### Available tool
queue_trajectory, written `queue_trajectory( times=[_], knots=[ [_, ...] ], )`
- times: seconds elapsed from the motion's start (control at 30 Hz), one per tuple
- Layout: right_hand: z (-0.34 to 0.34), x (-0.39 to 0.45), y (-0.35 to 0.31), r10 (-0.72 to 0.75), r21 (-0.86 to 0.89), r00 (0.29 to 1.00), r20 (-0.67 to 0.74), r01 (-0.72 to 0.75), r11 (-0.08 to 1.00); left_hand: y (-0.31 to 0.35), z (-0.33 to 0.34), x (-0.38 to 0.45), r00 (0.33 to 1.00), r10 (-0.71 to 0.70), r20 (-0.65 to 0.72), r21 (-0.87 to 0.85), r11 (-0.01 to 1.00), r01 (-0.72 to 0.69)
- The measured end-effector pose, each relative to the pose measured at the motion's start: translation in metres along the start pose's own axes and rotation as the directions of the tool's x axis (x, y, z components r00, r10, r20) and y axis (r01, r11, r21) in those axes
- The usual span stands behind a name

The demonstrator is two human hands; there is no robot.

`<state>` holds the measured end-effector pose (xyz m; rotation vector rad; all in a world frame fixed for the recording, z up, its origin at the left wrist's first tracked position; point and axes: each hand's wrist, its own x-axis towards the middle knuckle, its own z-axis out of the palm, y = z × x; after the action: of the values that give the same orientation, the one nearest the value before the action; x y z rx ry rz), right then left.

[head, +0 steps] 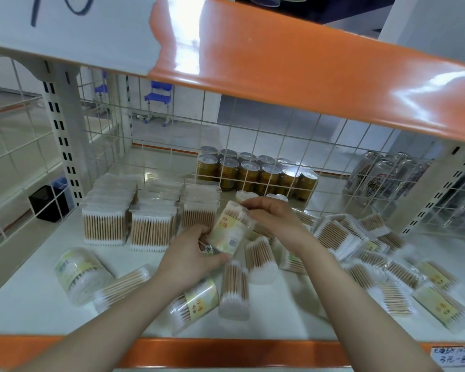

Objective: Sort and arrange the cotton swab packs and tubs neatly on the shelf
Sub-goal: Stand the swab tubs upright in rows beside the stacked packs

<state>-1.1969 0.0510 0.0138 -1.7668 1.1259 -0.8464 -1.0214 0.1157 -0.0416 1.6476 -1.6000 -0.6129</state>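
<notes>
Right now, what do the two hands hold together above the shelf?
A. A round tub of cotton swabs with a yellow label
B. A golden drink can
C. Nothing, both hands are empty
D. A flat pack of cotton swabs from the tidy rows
A: the left hand grips the lower end of the tub of cotton swabs and the right hand its top, while the flat packs stand in rows behind.

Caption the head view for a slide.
Both hands, left hand and right hand, hold a cotton swab tub above scattered packs.
</notes>
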Motion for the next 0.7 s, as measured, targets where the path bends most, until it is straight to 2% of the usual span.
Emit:
queue_trajectory(
  times=[0.27,0.7],
  knots=[
    [0.004,0.003,-0.010,0.001,-0.060,1.000,-0.008,-0.001,0.998,0.010,0.000,-0.005,0.998,-0.058,0.029,-0.020,0.998,0.058],
    [0.006,0.001,-0.008,-0.039,-0.058,0.999,0.026,0.041,0.997,0.010,0.012,-0.003,0.991,-0.132,0.016,0.091,0.987,0.130]
  ],
)
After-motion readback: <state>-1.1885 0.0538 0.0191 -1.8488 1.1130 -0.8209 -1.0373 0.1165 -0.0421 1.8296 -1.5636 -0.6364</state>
